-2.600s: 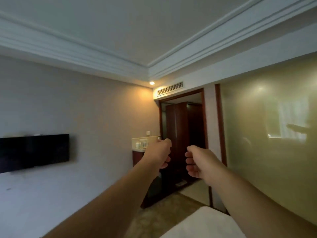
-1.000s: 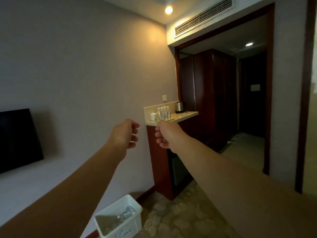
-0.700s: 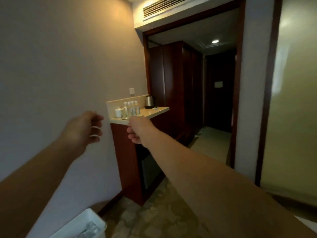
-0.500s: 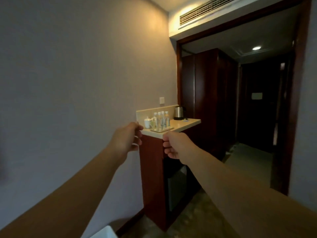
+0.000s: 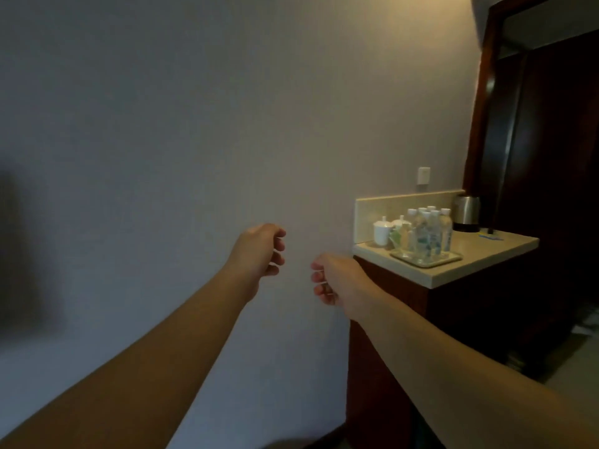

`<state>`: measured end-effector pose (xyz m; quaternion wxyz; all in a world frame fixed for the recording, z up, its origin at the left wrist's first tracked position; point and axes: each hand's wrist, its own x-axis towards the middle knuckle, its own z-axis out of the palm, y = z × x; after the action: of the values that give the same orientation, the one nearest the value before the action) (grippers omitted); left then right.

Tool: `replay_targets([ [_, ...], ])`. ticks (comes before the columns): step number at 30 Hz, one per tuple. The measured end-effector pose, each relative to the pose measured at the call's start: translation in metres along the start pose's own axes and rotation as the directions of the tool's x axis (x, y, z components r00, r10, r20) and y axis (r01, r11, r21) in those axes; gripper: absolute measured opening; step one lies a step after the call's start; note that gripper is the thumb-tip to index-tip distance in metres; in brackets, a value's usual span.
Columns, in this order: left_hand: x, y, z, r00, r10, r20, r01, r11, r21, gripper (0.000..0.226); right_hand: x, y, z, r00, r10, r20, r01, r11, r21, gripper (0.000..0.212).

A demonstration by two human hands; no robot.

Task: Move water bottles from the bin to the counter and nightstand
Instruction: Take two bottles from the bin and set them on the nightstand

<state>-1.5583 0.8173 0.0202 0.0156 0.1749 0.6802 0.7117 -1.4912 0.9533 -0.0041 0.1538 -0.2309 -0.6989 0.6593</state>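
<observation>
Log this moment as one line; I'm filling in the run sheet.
left hand: empty, loosely curled | right hand: empty, loosely curled | water bottles: on tray, counter | bin: out of view

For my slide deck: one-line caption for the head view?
Empty hands, left and right, near clear plastic water bottles on beige stone counter.

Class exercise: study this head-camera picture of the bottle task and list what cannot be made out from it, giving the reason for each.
- The bin: out of the head view, below the bottom edge.
- The nightstand: not in view.
- Water bottles on the tray: they overlap, so the count is unsure; labels too small.
- Dark shape at the left edge: blurred and cut off.
- Left hand and right hand: loosely curled; palms face away.
</observation>
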Motion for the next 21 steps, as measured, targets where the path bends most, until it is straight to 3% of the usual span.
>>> replay_targets([
  [6,0.092,-0.083,-0.050,0.978,-0.069,-0.196,0.078,0.996,0.039,0.018,0.129,0.037,0.097,0.979,0.013,0.203,0.006,0.996,-0.089,0.017],
  [11,0.145,-0.185,-0.098,0.899,-0.147,-0.412,0.143,0.989,-0.042,0.018,0.215,0.110,0.177,0.920,0.075,0.384,-0.006,0.984,-0.178,0.017],
  [16,0.152,-0.325,-0.135,0.824,-0.287,-0.488,0.271,0.957,-0.103,0.017,0.263,0.232,0.242,0.863,0.190,0.468,-0.048,0.953,-0.299,0.016],
  [21,0.125,-0.506,-0.171,0.748,-0.411,-0.521,0.378,0.909,-0.174,0.017,0.293,0.410,0.296,0.805,0.324,0.497,-0.116,0.907,-0.404,0.018],
])
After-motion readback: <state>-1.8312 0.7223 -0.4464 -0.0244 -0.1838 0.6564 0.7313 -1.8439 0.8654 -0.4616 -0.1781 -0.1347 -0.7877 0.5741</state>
